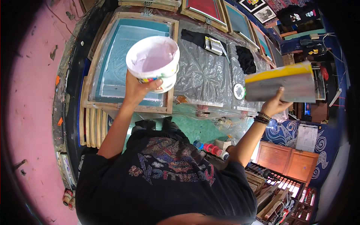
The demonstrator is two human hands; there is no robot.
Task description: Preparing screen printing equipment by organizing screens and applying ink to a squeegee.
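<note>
My left hand [137, 90] is closed on the side of a white plastic tub [169, 79], held up with its mouth toward me. Pale, pinkish-white residue coats the inside of the tub. Behind and below it lies a wood-framed printing screen [112, 71] with teal mesh and a lighter central area. Out to the right, my right hand [275, 106] grips a wide grey metal scoop coater [262, 90] with a yellow strip along its far edge. The thumb lies on its flat face, while the other fingers are mostly hidden beneath.
Clear plastic sheeting [198, 80] covers the table. On it are black cloth [245, 60], a smaller metal scoop [213, 45] and a round white lid [238, 91]. More framed screens [206, 13] line the far side. Bottles [213, 149] stand below the near edge; a pink wall [41, 101] rises left.
</note>
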